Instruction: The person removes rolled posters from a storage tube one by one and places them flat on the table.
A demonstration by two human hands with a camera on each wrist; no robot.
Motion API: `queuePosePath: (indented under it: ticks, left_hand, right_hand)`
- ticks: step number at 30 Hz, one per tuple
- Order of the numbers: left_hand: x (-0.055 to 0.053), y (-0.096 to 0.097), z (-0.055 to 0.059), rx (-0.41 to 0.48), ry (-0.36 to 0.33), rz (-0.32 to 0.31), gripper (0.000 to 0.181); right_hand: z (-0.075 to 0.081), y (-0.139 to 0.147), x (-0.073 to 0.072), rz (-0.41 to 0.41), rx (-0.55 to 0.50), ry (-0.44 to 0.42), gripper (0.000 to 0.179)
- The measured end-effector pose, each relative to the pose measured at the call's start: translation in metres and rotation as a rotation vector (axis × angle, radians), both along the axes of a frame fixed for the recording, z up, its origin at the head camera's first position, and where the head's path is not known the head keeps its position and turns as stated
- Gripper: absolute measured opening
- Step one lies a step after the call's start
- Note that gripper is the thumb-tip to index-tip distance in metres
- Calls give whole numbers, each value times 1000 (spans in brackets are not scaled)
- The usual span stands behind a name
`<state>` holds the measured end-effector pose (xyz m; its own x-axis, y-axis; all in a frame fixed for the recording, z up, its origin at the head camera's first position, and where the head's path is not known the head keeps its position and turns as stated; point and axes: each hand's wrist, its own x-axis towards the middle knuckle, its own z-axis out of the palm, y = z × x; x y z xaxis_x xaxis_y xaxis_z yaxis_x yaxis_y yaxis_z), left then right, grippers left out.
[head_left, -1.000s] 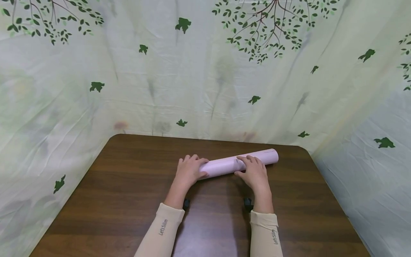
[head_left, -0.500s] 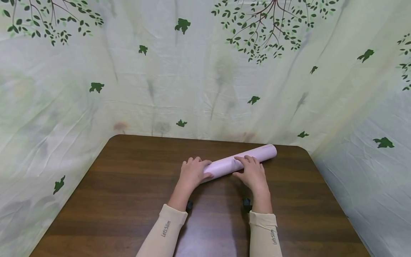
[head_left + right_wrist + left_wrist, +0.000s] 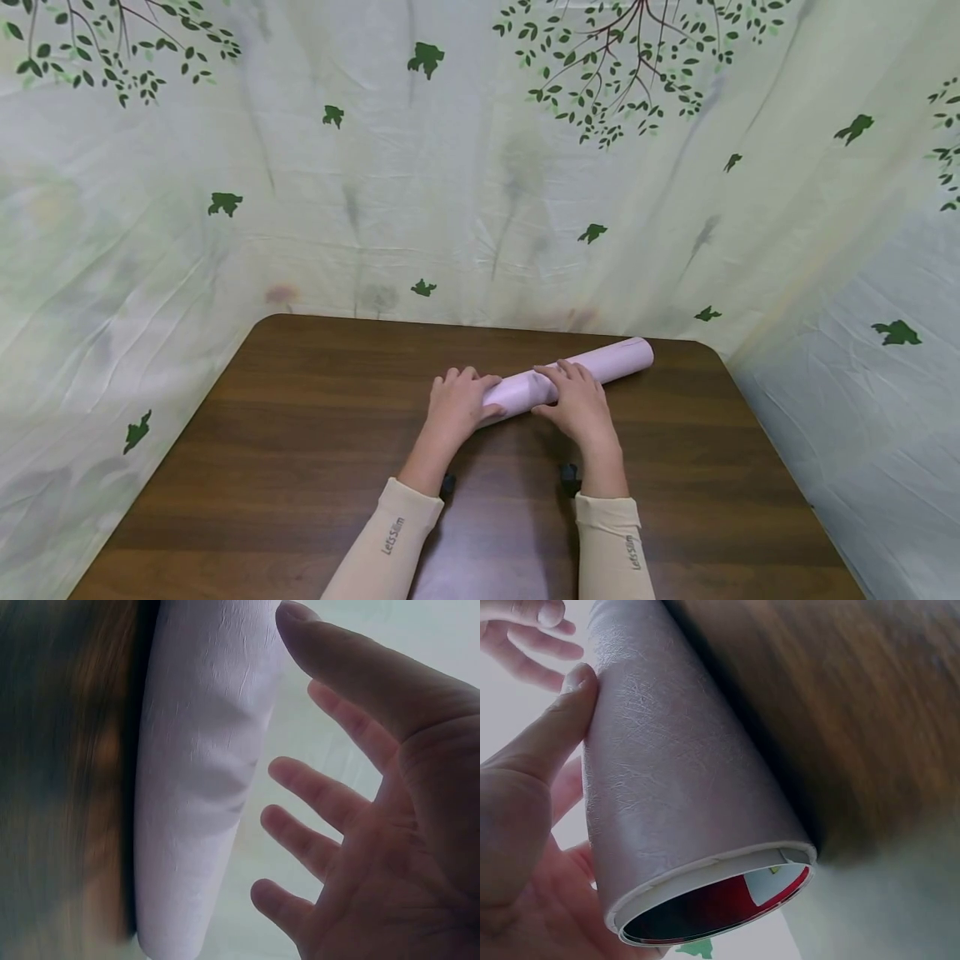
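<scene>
A pale lilac rolled-up sheet (image 3: pixel 615 360) lies slantwise over the table, its right end farther back. In the left wrist view the crinkled outside of this rolled-up sheet (image 3: pixel 667 765) shows, with red and dark colours inside its open end. My left hand (image 3: pixel 455 406) holds the left end, thumb on the near side and fingers reaching behind. Near the middle of the roll is my right hand (image 3: pixel 579 405), fingers spread over it. The right wrist view shows the fingers of the right hand (image 3: pixel 390 810) loosely extended, a gap between them and the roll, thumb tip right at its edge.
The brown wood-grain table (image 3: pixel 300 467) has rounded far corners. Behind and beside it hangs a pale curtain (image 3: pixel 480 183) printed with green leaves and branches. Dark wrist devices sit under both wrists.
My left hand has shifted slightly right and the roll's right end has swung toward the back edge. The right hand has slid left along the roll.
</scene>
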<state>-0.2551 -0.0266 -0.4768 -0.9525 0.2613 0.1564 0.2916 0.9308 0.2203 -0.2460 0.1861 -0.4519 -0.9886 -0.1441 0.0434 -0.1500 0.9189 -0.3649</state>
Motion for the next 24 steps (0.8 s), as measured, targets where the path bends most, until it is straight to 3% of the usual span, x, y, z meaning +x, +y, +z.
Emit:
queuePosePath:
  ticks: [9, 24]
  left_hand:
    - [0, 5, -4, 2, 48, -19, 53]
    - [-2, 13, -8, 28, 72, 13, 54]
  right_hand:
    - [-2, -8, -1, 41, 10, 26, 68]
    - [-7, -24, -1, 94, 56, 50, 67]
